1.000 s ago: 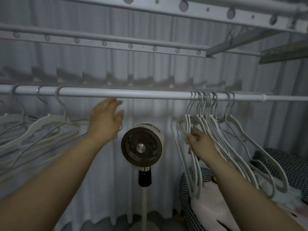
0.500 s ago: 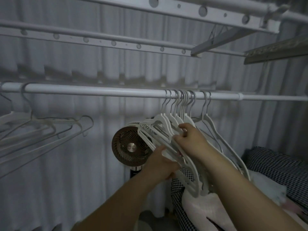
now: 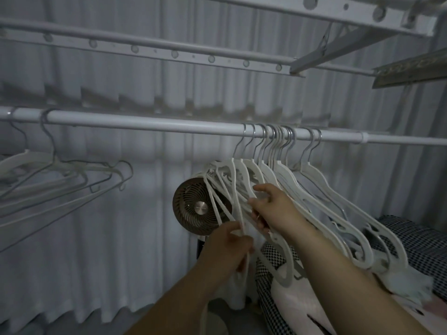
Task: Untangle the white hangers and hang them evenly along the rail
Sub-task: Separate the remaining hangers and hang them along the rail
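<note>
Change: left hand [image 3: 227, 247] off white metal rail [image 3: 145, 122], joins right hand [image 3: 278, 211].
Hands: both grasping bunched white plastic hangers [image 3: 307, 175].
Meaning: untangling likely begins.

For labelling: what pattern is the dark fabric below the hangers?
The fabric is black-and-white check; head view.

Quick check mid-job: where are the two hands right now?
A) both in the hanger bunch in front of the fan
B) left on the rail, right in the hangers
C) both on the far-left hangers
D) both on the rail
A: the left hand grips thin bars of the bunched hangers, and the right hand holds the same bunch, below the rail and in front of the fan.
</note>
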{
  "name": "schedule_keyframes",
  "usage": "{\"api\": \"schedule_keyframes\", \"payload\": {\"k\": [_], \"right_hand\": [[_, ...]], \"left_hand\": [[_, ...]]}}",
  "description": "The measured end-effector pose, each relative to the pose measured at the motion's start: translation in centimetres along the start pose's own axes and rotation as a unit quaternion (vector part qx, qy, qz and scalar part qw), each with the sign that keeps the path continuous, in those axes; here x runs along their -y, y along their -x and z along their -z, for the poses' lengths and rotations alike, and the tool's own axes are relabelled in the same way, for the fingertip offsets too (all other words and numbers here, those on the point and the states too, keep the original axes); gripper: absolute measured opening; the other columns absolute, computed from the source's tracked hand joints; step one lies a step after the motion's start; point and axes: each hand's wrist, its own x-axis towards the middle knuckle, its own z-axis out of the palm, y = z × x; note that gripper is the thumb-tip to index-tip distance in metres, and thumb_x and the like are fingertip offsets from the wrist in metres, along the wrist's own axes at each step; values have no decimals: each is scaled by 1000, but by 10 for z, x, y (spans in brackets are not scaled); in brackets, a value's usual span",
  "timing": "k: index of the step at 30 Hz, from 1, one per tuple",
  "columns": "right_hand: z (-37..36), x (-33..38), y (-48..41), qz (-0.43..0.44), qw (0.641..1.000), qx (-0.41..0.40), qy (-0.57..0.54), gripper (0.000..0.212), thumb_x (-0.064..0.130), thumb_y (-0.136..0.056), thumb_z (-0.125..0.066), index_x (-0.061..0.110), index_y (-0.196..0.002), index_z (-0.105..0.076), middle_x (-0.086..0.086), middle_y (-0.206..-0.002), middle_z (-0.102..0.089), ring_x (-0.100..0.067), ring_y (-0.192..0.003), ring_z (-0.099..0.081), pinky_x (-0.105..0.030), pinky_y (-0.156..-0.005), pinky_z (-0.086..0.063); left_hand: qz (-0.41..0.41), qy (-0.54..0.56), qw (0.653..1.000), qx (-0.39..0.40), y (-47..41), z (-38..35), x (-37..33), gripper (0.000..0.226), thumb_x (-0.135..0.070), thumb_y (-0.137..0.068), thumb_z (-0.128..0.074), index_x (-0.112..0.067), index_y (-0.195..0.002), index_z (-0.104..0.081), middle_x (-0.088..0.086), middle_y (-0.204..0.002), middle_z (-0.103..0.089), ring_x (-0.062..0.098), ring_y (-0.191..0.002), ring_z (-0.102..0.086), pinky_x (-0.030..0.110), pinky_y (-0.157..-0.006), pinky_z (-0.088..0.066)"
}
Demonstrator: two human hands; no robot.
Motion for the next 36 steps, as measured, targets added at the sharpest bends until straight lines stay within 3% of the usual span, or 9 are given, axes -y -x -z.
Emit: {"api": "schedule_keyframes", "payload": {"k": [2, 5, 9, 13, 17, 19, 23, 31, 36], "right_hand": [[-5, -1, -2, 5, 1000, 0, 12, 40, 13, -93, -48, 17, -132, -39, -5, -55, -52, -8, -30, -43, -18, -33, -36], [-16, -1, -2, 11, 1000, 6, -8, 39, 12, -93, -45, 18, -131, -39, -7, -57, -53, -7, -26, -43, -14, -30, -33], [-34, 3, -2, 22, 996, -15, -82, 21, 11, -96, -38, 26, -109, -45, -8, -54, -49, -7, -21, -36, -10, -28, -26], [-57, 8, -1, 30, 991, -28, -124, 25, 6, -96, -33, 23, -107, -48, -8, -53, -44, -6, -19, -32, -8, -28, -23], [-84, 16, 0, 33, 990, -23, -133, 25, 3, -95, -32, 16, -92, -54, -7, -52, -43, -7, -21, -32, -11, -27, -24], [-100, 21, 0, 31, 990, -20, -133, 31, 3, -94, -32, 18, -103, -58, -8, -52, -43, -6, -21, -32, -11, -27, -25], [-130, 31, 0, 14, 991, -5, -135, 38, 3, -94, -33, 9, -128, -48, -8, -53, -42, -5, -21, -33, -11, -27, -27], [-177, 56, 10, 1, 989, 9, -145, 30, 3, -94, -34, 15, -112, -53, -8, -54, -40, -4, -20, -31, -14, -28, -27], [-205, 68, 15, -1, 985, 1, -172, 41, 4, -95, -35, 17, -134, -40, -7, -59, -40, -2, -22, -36, -9, -27, -28]], "left_hand": [[-14, -28, 998, -47, 3, 13, 6, 15, -14, -89, -42, -23, -92, -54, 0, -70, -58, 5, -38, -49, 15, -37, -41], [-89, -109, 982, -126, 6, 39, 15, 20, -14, -94, -34, -23, -103, -49, -5, -69, -53, 2, -52, -48, 4, -41, -36], [-152, -160, 960, -170, 14, 77, 15, 26, -14, -96, -30, -33, -109, -42, -10, -71, -52, -3, -58, -49, -1, -52, -37], [-134, -182, 953, -203, 23, 111, 19, 32, -12, -96, -30, -23, -119, -49, -7, -66, -53, 0, -62, -48, 2, -54, -38], [-95, -167, 950, -246, 34, 145, 22, 33, -14, -96, -31, -26, -121, -48, -6, -65, -53, 4, -58, -46, 2, -47, -36], [-83, -157, 948, -265, 42, 161, 24, 32, -15, -96, -32, -27, -121, -48, -6, -65, -54, 3, -58, -46, 1, -48, -36], [-69, -147, 947, -278, 55, 186, 23, 34, -15, -96, -32, -22, -125, -47, -4, -65, -53, 6, -61, -48, -1, -48, -37], [-74, -192, 943, -263, 70, 215, 13, 36, -19, -97, -29, -23, -130, -42, -8, -67, -53, 2, -59, -47, 4, -53, -40], [-75, -202, 940, -266, 75, 232, 11, 35, -19, -96, -30, -22, -129, -44, -8, -67, -54, 1, -58, -46, 2, -52, -38]]}}
